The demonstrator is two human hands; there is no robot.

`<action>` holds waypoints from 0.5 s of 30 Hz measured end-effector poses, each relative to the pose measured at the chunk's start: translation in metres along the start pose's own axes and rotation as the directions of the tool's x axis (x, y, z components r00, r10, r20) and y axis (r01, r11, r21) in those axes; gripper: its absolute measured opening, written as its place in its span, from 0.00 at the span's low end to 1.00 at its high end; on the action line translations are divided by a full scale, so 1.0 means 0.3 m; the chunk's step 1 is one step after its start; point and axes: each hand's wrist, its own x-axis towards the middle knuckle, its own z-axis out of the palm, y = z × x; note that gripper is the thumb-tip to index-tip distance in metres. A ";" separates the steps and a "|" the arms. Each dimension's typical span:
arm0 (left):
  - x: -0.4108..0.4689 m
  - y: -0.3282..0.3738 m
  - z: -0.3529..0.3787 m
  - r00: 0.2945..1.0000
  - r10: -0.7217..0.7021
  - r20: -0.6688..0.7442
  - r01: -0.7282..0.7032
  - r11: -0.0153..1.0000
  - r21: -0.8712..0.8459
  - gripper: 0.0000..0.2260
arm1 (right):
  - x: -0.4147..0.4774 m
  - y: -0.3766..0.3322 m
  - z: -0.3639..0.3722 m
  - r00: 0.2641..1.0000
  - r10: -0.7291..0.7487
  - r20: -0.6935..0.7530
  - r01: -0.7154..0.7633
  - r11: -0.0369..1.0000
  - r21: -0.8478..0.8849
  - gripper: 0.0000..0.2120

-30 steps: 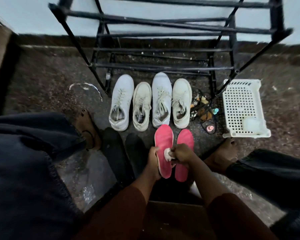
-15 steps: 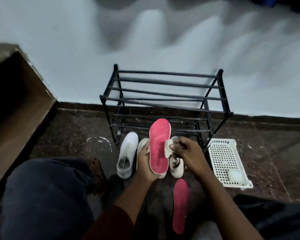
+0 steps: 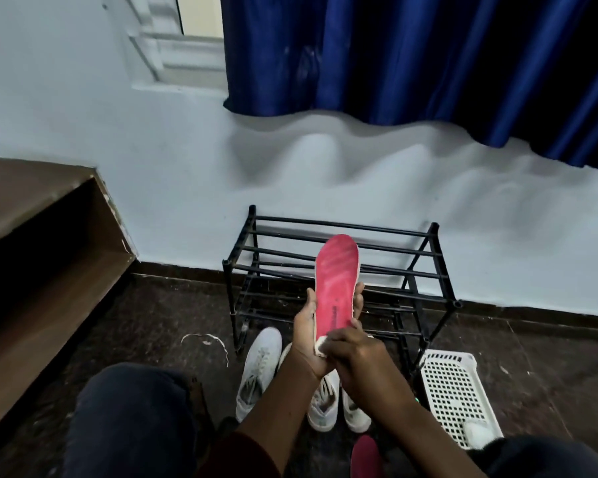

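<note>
Pink insole point(image 3: 335, 288) is standing upright in mid-air in front of a black shoe rack point(image 3: 428, 257), toe end pointing up, as a person is holding it by its lower half. The left hand point(image 3: 308, 339) is cradling it from behind, thumb curling over one edge and fingertips over the other. The right hand point(image 3: 353, 353) is pinching a white pad point(image 3: 320, 346) with bent fingers and pressing it against the insole's heel end. Below, white sneakers point(image 3: 258, 370) are sitting on the dark floor point(image 3: 152, 322) near a white basket point(image 3: 456, 391), while a second pink insole point(image 3: 365, 457) is lying close to the person's knees.
</note>
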 end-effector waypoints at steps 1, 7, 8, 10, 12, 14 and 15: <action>0.001 0.011 0.013 1.000 -0.002 0.002 0.002 1.000 0.012 0.33 | 0.013 0.002 -0.008 1.000 -0.017 -0.001 0.017 1.000 -0.011 0.09; 0.013 0.047 0.085 0.993 -0.106 0.043 0.101 0.989 0.107 0.31 | 0.227 0.014 -0.085 0.977 0.060 -0.204 -0.082 0.991 -0.105 0.06; 0.016 0.055 0.095 0.994 -0.102 0.044 0.097 0.990 0.107 0.30 | 0.250 0.015 -0.089 0.968 0.087 -0.235 -0.116 0.987 -0.115 0.06; 0.027 0.078 0.108 0.993 -0.086 0.076 0.076 0.990 0.116 0.30 | 0.263 0.004 -0.081 0.962 0.110 -0.248 -0.137 0.986 -0.095 0.09; 0.036 0.107 0.119 0.996 -0.053 0.066 0.044 0.990 0.131 0.32 | 0.236 -0.018 -0.075 0.981 0.083 -0.174 -0.094 0.994 -0.055 0.10; 0.045 0.125 0.111 0.998 -0.002 0.058 -0.003 0.995 0.096 0.32 | 0.186 -0.029 -0.069 0.998 0.024 -0.058 -0.026 0.999 -0.041 0.10; 0.049 0.129 0.103 0.998 0.020 0.052 -0.025 0.995 0.095 0.33 | 0.163 -0.030 -0.073 1.000 0.016 0.024 -0.016 1.000 -0.015 0.10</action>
